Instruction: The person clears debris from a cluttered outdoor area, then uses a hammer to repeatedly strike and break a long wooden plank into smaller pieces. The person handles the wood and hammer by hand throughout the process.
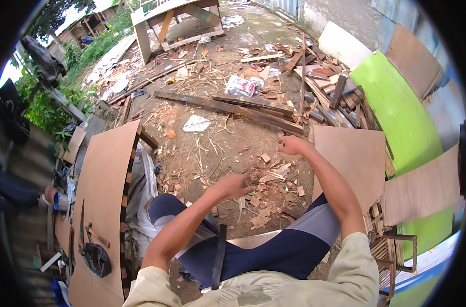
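Item one: my left hand [236, 185], centre of the frame, held out over the dirt ground [217, 148]. Its fingers curl loosely inward; I cannot tell whether they hold anything, as they blur against the scraps behind them.

Item two: my right hand [292, 145], just right of centre and higher in the frame, raised near the edge of a brown board [353, 158]. The fingers are bent and partly apart; I see nothing in them.

Item three: a scatter of small wood chips [271, 179] on the ground between and just below both hands, nearest the left one.

Item four: my knees in dark blue and grey shorts [274, 245], lower centre, with a dark strap [220, 256] lying across them.

Item five: a long curved brown panel [102, 189] at the left of the frame, carrying a black bag [96, 258] and a small hammer [97, 236] at its lower end.

Item six: long dark planks [233, 108] lying across the ground above the hands, with a white scrap of paper [196, 123] beside them.

Item seven: a bright green sheet [396, 112] at the right, leaning beside a heap of offcuts [325, 82].

Item eight: a wooden trestle desk [176, 18] at the top of the frame, well apart from the hands.
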Motion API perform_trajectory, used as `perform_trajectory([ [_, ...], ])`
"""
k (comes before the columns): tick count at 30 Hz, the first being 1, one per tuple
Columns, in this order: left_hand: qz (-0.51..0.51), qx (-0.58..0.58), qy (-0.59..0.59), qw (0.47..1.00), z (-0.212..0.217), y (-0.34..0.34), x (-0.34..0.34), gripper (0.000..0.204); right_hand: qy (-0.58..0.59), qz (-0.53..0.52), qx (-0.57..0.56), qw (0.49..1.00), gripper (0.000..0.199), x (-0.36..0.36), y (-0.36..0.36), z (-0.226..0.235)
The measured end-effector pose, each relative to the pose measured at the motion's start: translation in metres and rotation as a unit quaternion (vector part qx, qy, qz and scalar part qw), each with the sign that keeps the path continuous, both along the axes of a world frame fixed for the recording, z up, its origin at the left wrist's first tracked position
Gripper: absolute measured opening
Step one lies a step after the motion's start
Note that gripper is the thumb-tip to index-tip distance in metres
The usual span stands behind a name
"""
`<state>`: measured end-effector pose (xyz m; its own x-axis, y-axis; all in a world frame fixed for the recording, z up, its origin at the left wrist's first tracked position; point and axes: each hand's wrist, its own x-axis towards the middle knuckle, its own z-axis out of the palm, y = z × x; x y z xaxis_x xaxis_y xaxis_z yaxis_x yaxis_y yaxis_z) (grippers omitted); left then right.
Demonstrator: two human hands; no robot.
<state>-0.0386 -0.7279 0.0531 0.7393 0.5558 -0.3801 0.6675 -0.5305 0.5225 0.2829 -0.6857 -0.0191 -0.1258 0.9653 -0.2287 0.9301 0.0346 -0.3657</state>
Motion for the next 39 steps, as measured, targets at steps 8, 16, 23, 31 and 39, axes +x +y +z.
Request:
perform_trajectory([
  [8,-0.024,0.034,-0.004,0.999,-0.027,0.047,-0.019,0.057,-0.206,0.019,-0.165,0.964,0.043,-0.003,0.040,0.009],
  [16,-0.046,0.015,0.097,0.994,-0.085,0.059,-0.025,0.059,-0.222,-0.102,-0.134,0.960,0.040,0.063,0.090,-0.131],
  [23,0.025,-0.025,0.140,0.989,-0.114,0.074,-0.070,0.056,-0.199,-0.274,-0.090,0.937,0.093,0.101,0.181,-0.229],
  [31,0.096,-0.092,0.178,0.975,-0.134,0.075,-0.092,0.056,-0.144,-0.347,-0.145,0.915,0.108,0.123,0.238,-0.256],
  [39,0.074,-0.038,0.122,0.989,-0.140,0.061,-0.092,0.050,-0.152,-0.145,-0.034,0.977,0.077,0.125,0.201,-0.272],
])
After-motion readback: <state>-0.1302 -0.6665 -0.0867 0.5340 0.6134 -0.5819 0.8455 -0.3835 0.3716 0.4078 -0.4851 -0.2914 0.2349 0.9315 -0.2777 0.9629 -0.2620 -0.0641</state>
